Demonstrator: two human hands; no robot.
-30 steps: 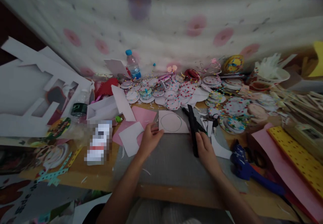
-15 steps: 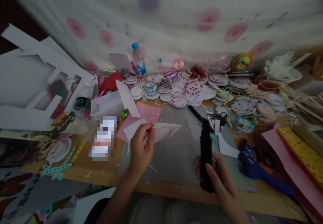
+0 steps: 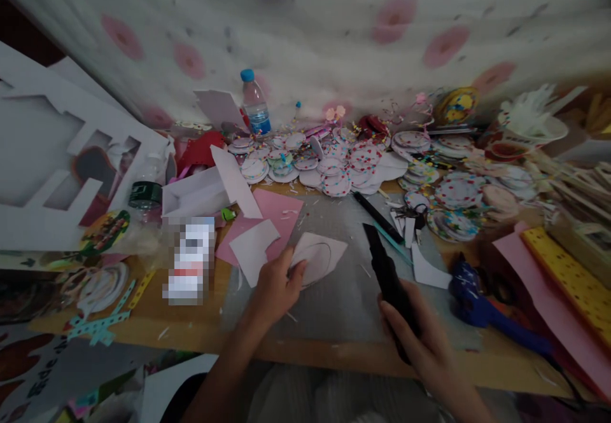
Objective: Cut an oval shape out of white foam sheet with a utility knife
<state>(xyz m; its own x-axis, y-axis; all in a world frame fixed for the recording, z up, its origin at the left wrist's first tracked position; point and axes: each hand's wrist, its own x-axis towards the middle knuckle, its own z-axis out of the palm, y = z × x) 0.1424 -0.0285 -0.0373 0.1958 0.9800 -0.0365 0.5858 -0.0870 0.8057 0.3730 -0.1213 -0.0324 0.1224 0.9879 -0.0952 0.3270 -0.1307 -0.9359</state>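
Observation:
My left hand (image 3: 279, 283) pinches the left edge of a white paper piece (image 3: 317, 259) with a curved outline drawn on it, just above the grey cutting mat (image 3: 334, 312). My right hand (image 3: 415, 324) is wrapped round a black utility knife (image 3: 386, 277), its tip pointing up and to the left. Between the two hands lies bare mat. Behind my left hand, a cut white scrap (image 3: 254, 248) overlaps a pink sheet (image 3: 281, 210).
Stacked decorated paper discs (image 3: 337, 178) line the back, beside a blue-capped bottle (image 3: 256, 108). A blue glue gun (image 3: 472, 299) lies at right near keys (image 3: 416, 216). A white box (image 3: 193, 194) stands at left. A black pen-like tool (image 3: 377, 213) crosses the mat's top.
The white paper has turned flatter and shows its drawn outline more fully. The knife has tilted to the left in my right hand. The white scrap now lies apart from my left hand.

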